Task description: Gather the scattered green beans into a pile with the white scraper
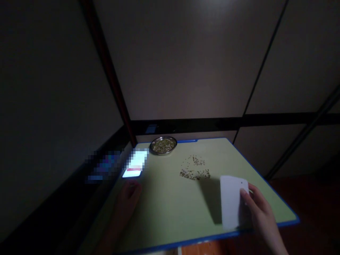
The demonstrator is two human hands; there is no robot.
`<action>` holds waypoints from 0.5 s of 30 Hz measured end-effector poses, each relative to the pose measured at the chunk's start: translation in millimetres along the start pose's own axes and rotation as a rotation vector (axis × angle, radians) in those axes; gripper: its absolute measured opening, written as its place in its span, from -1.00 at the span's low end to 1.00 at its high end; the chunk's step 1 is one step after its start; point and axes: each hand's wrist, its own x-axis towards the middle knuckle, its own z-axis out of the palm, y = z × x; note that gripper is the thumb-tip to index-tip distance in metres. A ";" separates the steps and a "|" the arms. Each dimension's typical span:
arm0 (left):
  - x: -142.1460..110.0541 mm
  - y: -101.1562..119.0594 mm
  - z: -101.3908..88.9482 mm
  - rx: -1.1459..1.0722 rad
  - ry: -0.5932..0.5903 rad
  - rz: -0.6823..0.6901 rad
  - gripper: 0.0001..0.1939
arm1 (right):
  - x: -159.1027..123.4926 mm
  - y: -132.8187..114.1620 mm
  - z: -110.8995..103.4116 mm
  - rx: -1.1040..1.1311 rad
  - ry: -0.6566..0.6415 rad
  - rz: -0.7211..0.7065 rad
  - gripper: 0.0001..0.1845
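My right hand [259,205] grips a flat white card [231,202] by its right edge, thumb on the front face. The card has rounded corners and a small dark dot near its top right. It stands tilted over the near right of the table and casts a shadow to its left. Beyond it, small brown grains [195,174] lie loosely scattered on the tabletop. At the left edge, close below a lit phone [136,163], rests my left hand [130,193]. Its fingers are curled in; dimness and blur hide what they hold, if anything.
A round metal dish [163,146] with greenish grains stands at the table's far left corner. The pale green table [164,212] has a blue rim. Behind it rises a panelled wall [183,71], with another dark wall [53,88] along the left.
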 end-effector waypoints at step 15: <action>42.4 32.3 55.8 0.011 -0.146 0.055 -0.84 | 29.3 -15.2 9.2 0.126 0.195 -0.010 -0.48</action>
